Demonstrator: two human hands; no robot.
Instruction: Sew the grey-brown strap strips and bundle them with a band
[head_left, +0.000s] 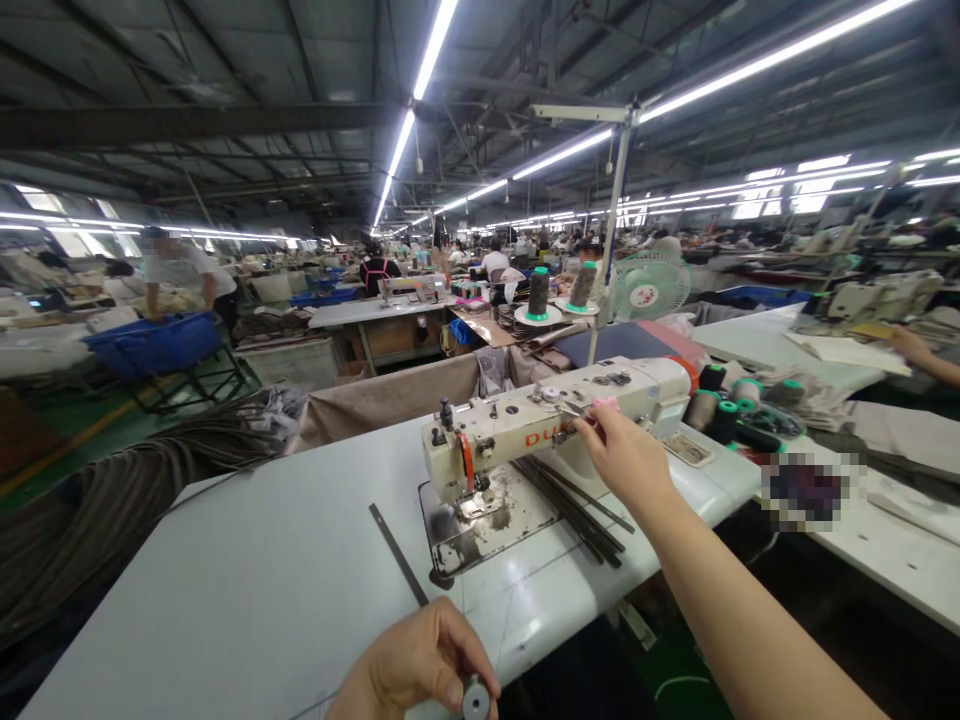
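My left hand (pixel 420 660), low in the view, is closed on a small round metal bobbin (pixel 476 698) with a hole in its middle. A narrow dark strip (pixel 397 553) lies on the white table just beyond that hand. My right hand (pixel 622 450) reaches to the top of the sewing machine (pixel 555 410), its fingers pinched together. A thin metallic point and a bit of pink show by those fingers, but what they hold is unclear. Several dark strips (pixel 574 510) lie under the machine's arm, beside the worn metal bed plate (pixel 495 530).
Thread cones (pixel 538 295) stand behind the machine, near a green fan (pixel 649 283) and a thread-stand pole (pixel 616 200). More spools (pixel 724 420) sit to the right. A pile of dark strips (pixel 112 520) lies left of the table (pixel 285 540). A co-worker's arm (pixel 926 350) shows at far right.
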